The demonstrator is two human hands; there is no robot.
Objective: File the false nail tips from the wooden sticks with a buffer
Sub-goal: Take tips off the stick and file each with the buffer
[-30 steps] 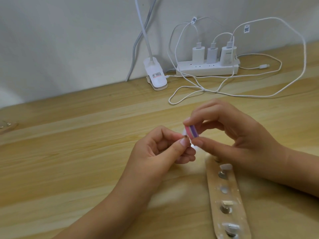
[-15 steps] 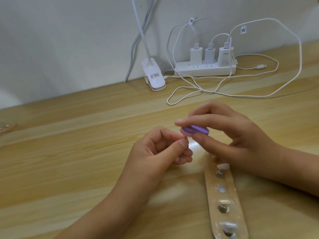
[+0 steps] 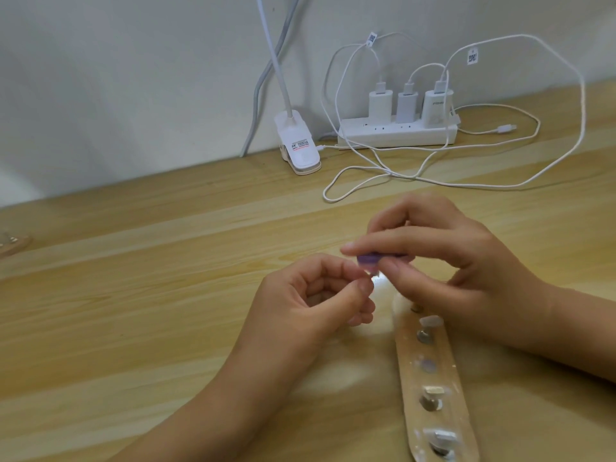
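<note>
Nearest the camera, one wooden stick [image 3: 430, 425] lies flat on the table [image 3: 133, 328]. I count three pale nail tips [image 3: 431, 321] spaced along it among round metal studs, and its far end runs under the right hand [image 3: 466, 261]. Just past that far end and above it, the right hand pinches the one purple buffer [image 3: 468, 259] between thumb and forefinger, flat face down. Left of the stick's far end, the left hand [image 3: 310, 295] is curled, its thumb and forefinger nipping a small pale piece [image 3: 469, 272] directly under the buffer. The piece is blurred, but I judge it to be the tip being filed, and it touches the buffer or very nearly does. To file it well, the left pinch should stay firm and low on the tip so the free edge stands clear. The buffer should lie flat against that edge and move in short, light strokes, since a hard push could flick so small a piece away. Well beyond the stick, by the wall, sit one lamp clip [image 3: 298, 150] and one power strip [image 3: 396, 136] carrying three chargers [image 3: 381, 103], with white cables [image 3: 500, 185] looping over the table.
</note>
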